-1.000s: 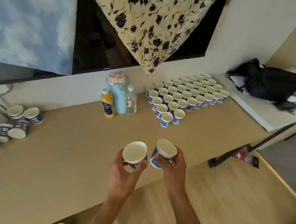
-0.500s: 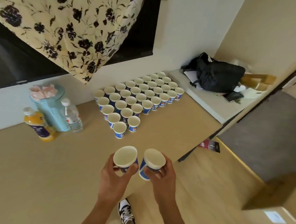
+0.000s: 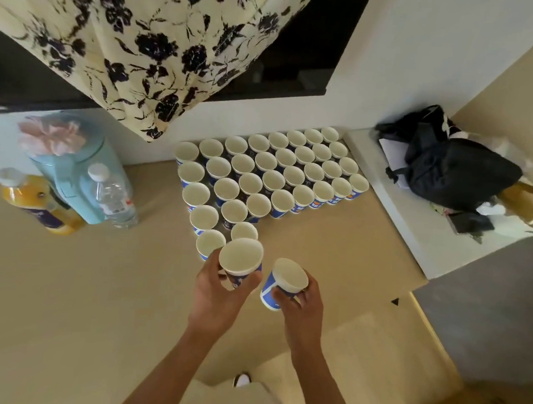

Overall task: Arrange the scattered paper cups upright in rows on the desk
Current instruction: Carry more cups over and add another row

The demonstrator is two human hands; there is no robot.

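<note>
Several blue-and-white paper cups [image 3: 273, 174] stand upright in tight rows on the tan desk [image 3: 66, 283], against the white wall. My left hand [image 3: 219, 289] grips one upright cup [image 3: 240, 258] just in front of the nearest cups of the block. My right hand [image 3: 299, 307] holds a second cup [image 3: 282, 281], tilted a little to the left, close beside the first. Both held cups are over the desk near its front edge.
A light blue tissue holder [image 3: 64, 164], a clear water bottle [image 3: 112, 195] and an orange drink bottle [image 3: 37, 203] stand left of the cups. A black bag [image 3: 448, 163] lies on a white shelf [image 3: 395, 222] to the right. Floral cloth [image 3: 138, 38] hangs above.
Both hands have carried their cups forward to the near end of the cup block. The view has swung right and closer, so the scattered cups on the left are out of sight.
</note>
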